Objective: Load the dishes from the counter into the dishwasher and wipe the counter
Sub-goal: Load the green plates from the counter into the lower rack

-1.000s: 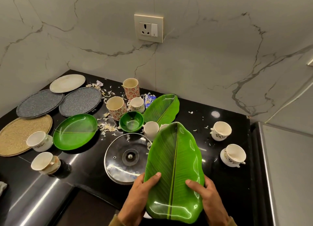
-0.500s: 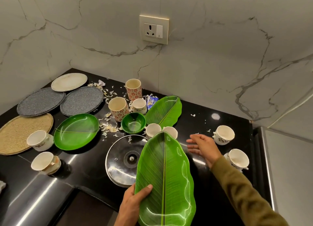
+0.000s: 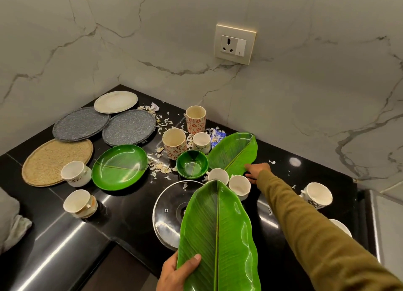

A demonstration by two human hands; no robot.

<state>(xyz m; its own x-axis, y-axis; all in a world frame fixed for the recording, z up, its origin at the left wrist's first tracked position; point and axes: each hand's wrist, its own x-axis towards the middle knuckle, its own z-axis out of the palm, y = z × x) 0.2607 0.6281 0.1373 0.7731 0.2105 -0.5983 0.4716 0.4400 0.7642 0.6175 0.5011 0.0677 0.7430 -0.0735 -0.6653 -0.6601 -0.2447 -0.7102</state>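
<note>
My left hand (image 3: pixel 174 273) grips the near end of a glossy, ribbed, leaf-shaped green platter (image 3: pixel 218 234), thumb curled on top, holding it above the polished black counter (image 3: pixel 122 205) and a round glass lid (image 3: pixel 168 212). My right hand (image 3: pixel 256 170), fingers outstretched, touches the rim of a second leaf-shaped platter (image 3: pixel 233 153) lying by the marble wall.
</note>
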